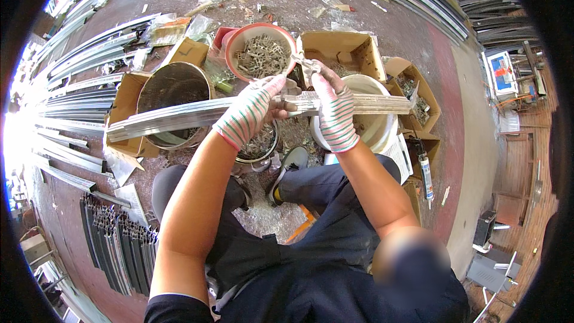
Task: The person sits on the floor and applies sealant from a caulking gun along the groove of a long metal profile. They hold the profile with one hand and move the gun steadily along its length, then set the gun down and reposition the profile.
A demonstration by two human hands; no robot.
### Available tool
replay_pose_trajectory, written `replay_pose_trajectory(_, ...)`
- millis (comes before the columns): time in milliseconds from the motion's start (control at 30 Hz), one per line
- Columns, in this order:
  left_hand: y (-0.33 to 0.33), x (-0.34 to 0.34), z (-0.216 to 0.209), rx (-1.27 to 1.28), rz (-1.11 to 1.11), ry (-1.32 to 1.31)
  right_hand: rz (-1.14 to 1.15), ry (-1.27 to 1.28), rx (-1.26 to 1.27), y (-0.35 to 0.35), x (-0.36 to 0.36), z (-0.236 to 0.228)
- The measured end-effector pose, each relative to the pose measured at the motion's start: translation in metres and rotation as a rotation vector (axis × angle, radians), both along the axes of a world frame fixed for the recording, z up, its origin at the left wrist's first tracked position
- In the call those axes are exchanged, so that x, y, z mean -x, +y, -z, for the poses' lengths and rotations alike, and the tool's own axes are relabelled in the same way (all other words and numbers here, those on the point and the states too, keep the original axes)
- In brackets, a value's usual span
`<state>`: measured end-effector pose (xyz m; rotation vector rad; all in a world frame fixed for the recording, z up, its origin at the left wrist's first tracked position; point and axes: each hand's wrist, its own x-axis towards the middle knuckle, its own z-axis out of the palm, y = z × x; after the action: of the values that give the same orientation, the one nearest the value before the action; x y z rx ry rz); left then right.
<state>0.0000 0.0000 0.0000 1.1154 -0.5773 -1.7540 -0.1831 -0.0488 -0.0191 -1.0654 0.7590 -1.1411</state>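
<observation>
A long bundle of thin, shiny metal strips [179,112] lies crosswise in front of me, above the buckets. My left hand [245,115], in a white glove with green and red stripes, is closed round the middle of the bundle, with fingers beneath it. My right hand [337,113], gloved alike, is against the bundle just to the right. Its thumb and fingers pinch a crumpled grey-white strip [307,67] that rises above the metal. Whether that strip passes round the bundle is hidden by the fingers.
Small metal clips fill a red-rimmed bucket [261,78]. A dark bucket [173,93] stands left, a white bucket [385,128] right. Cardboard boxes [365,54] surround them. A sealant gun [426,173] stands at the right. Metal profiles [113,245] lie at the left.
</observation>
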Motion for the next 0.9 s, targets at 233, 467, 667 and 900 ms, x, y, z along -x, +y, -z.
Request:
replay_pose_trajectory(233, -0.004, -0.003, -0.001, -0.023, -0.127, 0.052, 0.127, 0.623, 0.749, 0.006, -0.014, 0.006)
replay_pose_trajectory(467, -0.001, -0.006, 0.004, -0.04, -0.098, 0.006, 0.092, 0.695, 0.763, 0.005, -0.017, 0.003)
replay_pose_trajectory(667, -0.001, -0.005, -0.001, -0.07, -0.023, -0.011, 0.071, 0.753, 0.742, 0.001, -0.014, -0.004)
replay_pose_trajectory(900, -0.007, -0.003, -0.003, -0.063, 0.001, -0.036, 0.003, 0.185, 0.004, 0.01, -0.015, -0.003)
